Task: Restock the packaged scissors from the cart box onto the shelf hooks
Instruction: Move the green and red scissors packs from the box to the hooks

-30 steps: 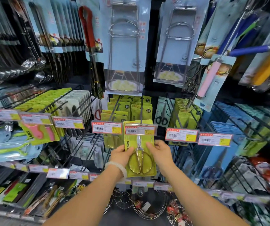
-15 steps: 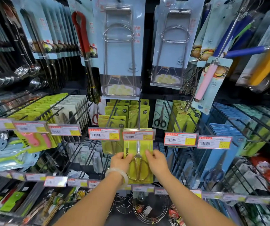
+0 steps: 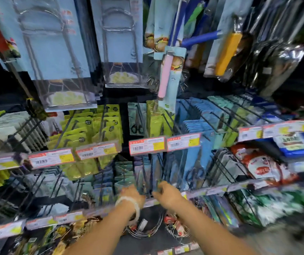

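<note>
Just below the red-and-yellow price tag [image 3: 147, 145], the left hand [image 3: 131, 193] and right hand [image 3: 166, 192] are seemingly pinching the lower edges of the blue scissors packs [image 3: 148, 173] hanging there, though blur is hiding the fingers, and the cards are probably light, stiff and slippery.

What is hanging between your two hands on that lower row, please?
In the head view, blue-green packs hang between the left hand and the right hand, both at their lower edges. Blur hides what is inside and whether the fingers grip them.
</note>
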The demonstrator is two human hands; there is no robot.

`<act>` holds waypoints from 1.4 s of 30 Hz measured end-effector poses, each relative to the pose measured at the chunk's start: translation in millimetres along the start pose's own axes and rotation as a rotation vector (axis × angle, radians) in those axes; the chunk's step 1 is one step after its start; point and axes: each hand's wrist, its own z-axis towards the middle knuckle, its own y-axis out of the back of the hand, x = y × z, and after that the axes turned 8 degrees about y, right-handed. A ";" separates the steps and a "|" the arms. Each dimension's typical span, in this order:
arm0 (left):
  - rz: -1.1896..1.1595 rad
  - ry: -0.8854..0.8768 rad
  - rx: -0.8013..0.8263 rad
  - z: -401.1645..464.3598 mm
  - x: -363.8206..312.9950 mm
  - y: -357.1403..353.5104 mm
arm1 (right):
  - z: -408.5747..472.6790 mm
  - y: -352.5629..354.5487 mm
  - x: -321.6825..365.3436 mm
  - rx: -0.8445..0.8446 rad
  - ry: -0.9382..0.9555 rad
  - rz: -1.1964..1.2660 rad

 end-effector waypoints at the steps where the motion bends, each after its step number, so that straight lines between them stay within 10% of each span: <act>1: 0.078 -0.072 -0.009 -8.0 -19.4 -8.4 | -7.8 8.4 -15.0 -0.004 -0.007 -0.033; 11: 0.611 -0.680 -0.064 -101.4 -230.7 -125.6 | -122.6 120.6 -213.6 -0.223 -0.234 -0.359; 24: 0.929 -1.219 -0.020 -262.3 -448.9 -313.9 | -337.7 225.1 -436.2 -0.452 -0.782 -0.180; 42: 1.048 -1.518 0.086 -336.5 -801.4 -483.8 | -390.4 433.3 -698.7 -0.619 -1.109 0.003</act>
